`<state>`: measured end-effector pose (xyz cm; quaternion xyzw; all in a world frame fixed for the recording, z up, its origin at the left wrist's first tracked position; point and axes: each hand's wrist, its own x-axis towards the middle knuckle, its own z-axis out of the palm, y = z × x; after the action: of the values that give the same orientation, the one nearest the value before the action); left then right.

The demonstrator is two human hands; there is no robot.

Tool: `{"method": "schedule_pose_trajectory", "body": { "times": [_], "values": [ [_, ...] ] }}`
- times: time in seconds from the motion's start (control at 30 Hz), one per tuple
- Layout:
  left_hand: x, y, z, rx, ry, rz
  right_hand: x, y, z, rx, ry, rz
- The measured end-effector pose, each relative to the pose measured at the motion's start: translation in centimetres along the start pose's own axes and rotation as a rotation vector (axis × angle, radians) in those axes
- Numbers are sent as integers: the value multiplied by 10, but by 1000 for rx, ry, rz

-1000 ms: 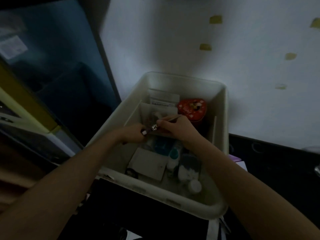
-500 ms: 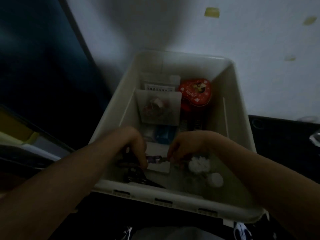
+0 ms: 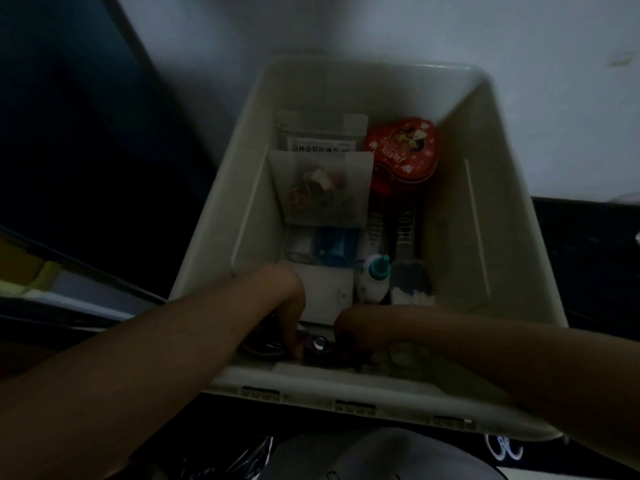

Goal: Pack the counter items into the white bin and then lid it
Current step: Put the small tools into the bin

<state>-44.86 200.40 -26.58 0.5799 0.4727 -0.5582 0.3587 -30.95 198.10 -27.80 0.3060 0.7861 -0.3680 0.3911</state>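
White bin [image 3: 498, 209], lid off. Two dark boxes [image 3: 403, 223] lying side by side each read "BOTTLE". One red heart-shaped tin [image 3: 403, 148] at the far wall shows cartoon figures; one packet [image 3: 322, 140] beside it bears an illegible printed label. At the near wall, left hand [image 3: 289, 317] and right hand [image 3: 353, 327] each pinch one small metal-tipped object [image 3: 317, 348] between them. One teal-capped bottle [image 3: 374, 278] lies just beyond the right hand.
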Motion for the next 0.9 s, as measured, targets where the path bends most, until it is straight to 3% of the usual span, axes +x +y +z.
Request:
{"method": "schedule_pose_trajectory", "body": {
  "times": [0.37, 0.9],
  "values": [
    [20, 4, 10, 329, 214, 64, 23, -2, 15, -84, 94, 37],
    [18, 2, 3, 183, 197, 104, 35, -4, 16, -27, 60, 58]
  ]
}}
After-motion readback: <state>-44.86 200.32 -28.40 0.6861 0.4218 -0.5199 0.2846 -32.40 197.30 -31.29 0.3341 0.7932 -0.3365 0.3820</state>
